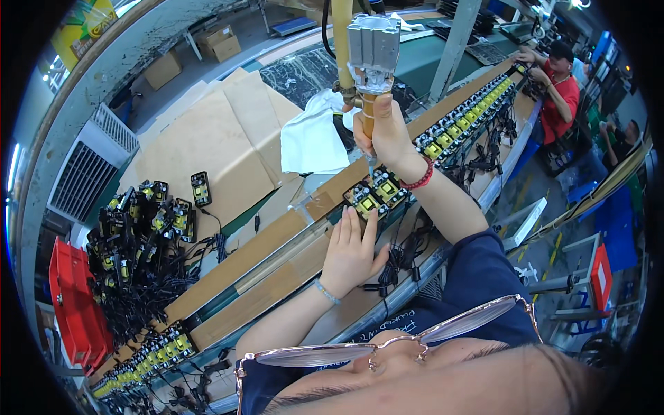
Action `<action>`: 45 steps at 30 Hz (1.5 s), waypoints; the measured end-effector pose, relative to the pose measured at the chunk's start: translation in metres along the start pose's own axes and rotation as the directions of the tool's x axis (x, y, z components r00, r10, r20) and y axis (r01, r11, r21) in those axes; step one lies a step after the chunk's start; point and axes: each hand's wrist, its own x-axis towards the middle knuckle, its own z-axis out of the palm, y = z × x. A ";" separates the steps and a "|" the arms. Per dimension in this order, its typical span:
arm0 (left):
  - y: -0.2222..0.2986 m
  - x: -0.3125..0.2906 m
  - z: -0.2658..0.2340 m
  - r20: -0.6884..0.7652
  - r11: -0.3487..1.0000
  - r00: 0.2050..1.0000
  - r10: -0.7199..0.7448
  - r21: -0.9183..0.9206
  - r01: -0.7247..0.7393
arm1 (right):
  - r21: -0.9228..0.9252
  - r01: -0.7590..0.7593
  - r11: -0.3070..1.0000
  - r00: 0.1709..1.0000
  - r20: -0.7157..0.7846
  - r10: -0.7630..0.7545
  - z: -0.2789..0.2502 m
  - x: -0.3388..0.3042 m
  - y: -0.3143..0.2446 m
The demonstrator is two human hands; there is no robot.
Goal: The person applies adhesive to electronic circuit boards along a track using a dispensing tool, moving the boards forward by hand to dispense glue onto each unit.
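Note:
My right hand, with a red bracelet at the wrist, is closed round the amber barrel of an upright dispensing tool. A grey metal block tops the tool, and its thin tip points down at the boards below; whether it touches is too small to tell. Under it lie small circuit boards with yellow-wrapped transformers, side by side in the rail. My left hand has its fingers stretched out, and their tips rest against the near edge of the closest board. Black cables hang from the boards beside that hand.
A long row of boards runs up the rail toward a co-worker in red. More boards fill its lower left end. Piled boards with cables lie beside a red bin. Cardboard sheets and a white cloth lie beyond.

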 end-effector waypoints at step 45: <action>-0.006 -0.004 0.003 -0.039 0.999 0.999 -0.019 -0.027 0.018 | -0.119 -0.099 0.988 0.993 -0.081 0.090 -0.005 0.009 0.016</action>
